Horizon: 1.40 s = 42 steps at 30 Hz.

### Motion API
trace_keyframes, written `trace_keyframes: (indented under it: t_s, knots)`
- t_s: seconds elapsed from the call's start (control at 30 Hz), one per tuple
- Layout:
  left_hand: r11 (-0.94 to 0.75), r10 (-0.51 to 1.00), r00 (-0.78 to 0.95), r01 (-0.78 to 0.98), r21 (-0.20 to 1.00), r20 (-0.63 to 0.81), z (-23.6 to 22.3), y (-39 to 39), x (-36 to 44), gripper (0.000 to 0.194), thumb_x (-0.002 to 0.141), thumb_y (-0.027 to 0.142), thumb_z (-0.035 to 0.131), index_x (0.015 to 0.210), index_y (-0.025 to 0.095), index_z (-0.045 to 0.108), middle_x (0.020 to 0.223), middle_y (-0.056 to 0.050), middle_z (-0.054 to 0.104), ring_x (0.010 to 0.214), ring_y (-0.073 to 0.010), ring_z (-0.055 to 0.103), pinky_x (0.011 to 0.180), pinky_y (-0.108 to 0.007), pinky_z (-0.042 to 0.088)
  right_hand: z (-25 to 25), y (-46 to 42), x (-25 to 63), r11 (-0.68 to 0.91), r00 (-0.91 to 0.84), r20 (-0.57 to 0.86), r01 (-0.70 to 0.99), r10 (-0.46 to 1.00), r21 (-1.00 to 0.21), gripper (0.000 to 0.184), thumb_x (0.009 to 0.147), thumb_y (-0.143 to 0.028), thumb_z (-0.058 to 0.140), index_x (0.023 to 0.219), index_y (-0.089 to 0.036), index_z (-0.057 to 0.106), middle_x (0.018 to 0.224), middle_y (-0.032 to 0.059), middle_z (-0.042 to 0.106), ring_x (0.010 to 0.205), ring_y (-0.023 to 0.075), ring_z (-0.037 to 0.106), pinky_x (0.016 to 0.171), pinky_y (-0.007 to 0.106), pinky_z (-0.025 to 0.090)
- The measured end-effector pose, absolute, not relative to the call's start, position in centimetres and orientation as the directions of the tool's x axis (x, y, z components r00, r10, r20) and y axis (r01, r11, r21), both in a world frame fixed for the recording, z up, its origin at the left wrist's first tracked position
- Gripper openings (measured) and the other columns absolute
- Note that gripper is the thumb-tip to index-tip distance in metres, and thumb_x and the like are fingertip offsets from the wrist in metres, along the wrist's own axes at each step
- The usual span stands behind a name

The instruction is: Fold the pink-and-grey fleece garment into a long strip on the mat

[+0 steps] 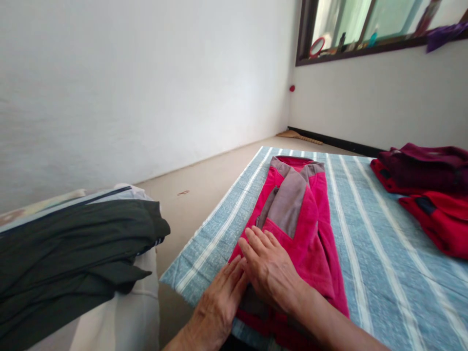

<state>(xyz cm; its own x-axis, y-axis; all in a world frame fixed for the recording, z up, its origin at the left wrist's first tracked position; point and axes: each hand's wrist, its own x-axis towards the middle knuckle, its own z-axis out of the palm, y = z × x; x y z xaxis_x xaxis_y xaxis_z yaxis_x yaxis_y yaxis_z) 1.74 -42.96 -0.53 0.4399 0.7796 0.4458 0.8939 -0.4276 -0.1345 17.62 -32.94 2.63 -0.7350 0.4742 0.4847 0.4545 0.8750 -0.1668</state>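
Pressing the lower end of a folded crimson-and-grey garment [296,204] with my right hand [272,270] and left hand [219,304], both spread flat, palms down, pinching nothing. The right hand lies on the cloth at bottom centre of the frame, its fingers [258,239] reaching toward a grey panel. The left hand sits just beside it, at the garment's left edge, and seems to bear on that edge more than on the top layer.

The garment runs lengthwise down a blue-and-white striped mat [373,278] laid on the floor, its far end at mid-frame. Open, flat hands look right for this: pressure spread across the whole palm should keep the layers from bunching, where gripping fingers would drag them. Best to smooth from the centre outward, keeping the long edges in line with the mat's stripes.

At right of the frame, a maroon folded garment [420,168] rests on a red one [440,219]. At lower left, a dark green garment [73,248] lies on a white-covered surface [135,312]. Upper right, a window [351,24]; a straw broom [300,137] lies along the far wall.
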Motion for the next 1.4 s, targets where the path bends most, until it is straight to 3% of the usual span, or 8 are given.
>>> trace_keyframes:
  t_s: [0.17, 0.57, 0.7, 0.83, 1.0, 1.17, 1.27, 1.4]
  knots:
    - [-0.439, 0.769, 0.471, 0.88, -0.18, 0.432, -1.1, -43.6, 0.2, 0.053, 0.091, 0.001, 0.027, 0.14, 0.013, 0.043, 0.133, -0.011, 0.058, 0.128, -0.0204, 0.049, 0.099, -0.033, 0.051, -0.1, -30.8, 16.9, 0.808, -0.775, 0.234, 0.54, 0.587, -0.237, 0.055, 0.091, -0.042, 0.054, 0.138, -0.014, 0.047, 0.144, 0.0202, 0.043, 0.134, 0.0358, 0.037, 0.106, 0.052, 0.036]
    - [-0.47, 0.786, 0.492, 0.869, -0.155, 0.375, -1.1, -44.7, 0.3, 0.057, 0.084, 0.006, 0.032, 0.14, 0.01, 0.044, 0.139, -0.014, 0.052, 0.131, -0.0246, 0.045, 0.101, -0.037, 0.049, -0.2, -31.1, 17.0, 0.794, -0.772, 0.202, 0.557, 0.603, -0.243, 0.056, 0.087, -0.037, 0.061, 0.136, -0.013, 0.049, 0.143, 0.0218, 0.043, 0.133, 0.0364, 0.038, 0.107, 0.052, 0.034]
    - [-0.455, 0.844, 0.448, 0.889, -0.051, 0.293, 0.3, -45.1, 0.5, 0.062, 0.078, -0.001, 0.035, 0.136, 0.014, 0.048, 0.139, -0.012, 0.052, 0.132, -0.0228, 0.045, 0.102, -0.038, 0.048, -0.4, -31.1, 17.3, 0.797, -0.77, 0.222, 0.542, 0.599, -0.267, 0.055, 0.087, -0.036, 0.061, 0.135, -0.013, 0.049, 0.142, 0.0219, 0.044, 0.133, 0.0358, 0.038, 0.107, 0.052, 0.035]
    - [-0.431, 0.895, 0.397, 0.888, 0.163, 0.204, 2.8, -44.4, 0.5, 0.052, 0.078, 0.005, 0.045, 0.126, 0.017, 0.058, 0.136, -0.011, 0.056, 0.127, -0.0243, 0.051, 0.102, -0.043, 0.048, 0.1, -31.0, 17.5, 0.806, -0.769, 0.255, 0.522, 0.586, -0.28, 0.054, 0.085, -0.039, 0.064, 0.13, -0.011, 0.052, 0.137, 0.0227, 0.048, 0.13, 0.0367, 0.041, 0.105, 0.054, 0.036]
    - [-0.404, 0.911, 0.337, 0.842, 0.357, 0.238, 4.7, -41.9, 0.3, 0.036, 0.089, 0.023, 0.052, 0.124, 0.017, 0.059, 0.137, -0.011, 0.055, 0.127, -0.0232, 0.05, 0.103, -0.038, 0.047, 2.2, -31.0, 18.7, 0.824, -0.737, 0.399, 0.384, 0.546, -0.418, 0.018, 0.088, -0.025, 0.059, 0.103, -0.015, 0.061, 0.106, 0.0125, 0.064, 0.101, 0.0251, 0.061, 0.088, 0.042, 0.051]
    - [-0.361, 0.92, 0.322, 0.918, 0.165, 0.224, 1.9, -40.1, 1.7, 0.056, 0.094, 0.041, 0.047, 0.141, 0.011, 0.039, 0.148, -0.018, 0.039, 0.139, -0.0289, 0.033, 0.109, -0.048, 0.038, 3.7, -33.1, 22.3, 0.847, -0.556, 0.642, 0.284, 0.528, -0.45, 0.014, 0.093, -0.014, 0.048, 0.098, -0.016, 0.061, 0.099, 0.01, 0.066, 0.095, 0.0201, 0.062, 0.081, 0.034, 0.054]
    - [-0.348, 0.926, 0.339, 0.937, 0.026, 0.166, -0.4, -39.9, 2.2, 0.072, 0.091, 0.051, 0.048, 0.146, 0.01, 0.028, 0.151, -0.019, 0.032, 0.141, -0.0302, 0.028, 0.109, -0.049, 0.037, 3.4, -35.2, 24.9, 0.85, -0.497, 0.689, 0.306, 0.527, -0.43, 0.017, 0.09, -0.007, 0.049, 0.099, -0.015, 0.062, 0.094, 0.0092, 0.068, 0.088, 0.0181, 0.064, 0.077, 0.031, 0.054]
    - [-0.343, 0.926, 0.344, 0.939, -0.036, 0.157, -1.1, -39.9, 2.0, 0.072, 0.091, 0.053, 0.047, 0.147, 0.011, 0.028, 0.152, -0.017, 0.031, 0.141, -0.0289, 0.029, 0.11, -0.046, 0.035, 2.3, -37.6, 27.5, 0.87, -0.482, 0.727, 0.333, 0.489, -0.364, 0.019, 0.088, -0.003, 0.047, 0.094, -0.012, 0.062, 0.087, 0.0104, 0.07, 0.082, 0.019, 0.067, 0.074, 0.031, 0.055]
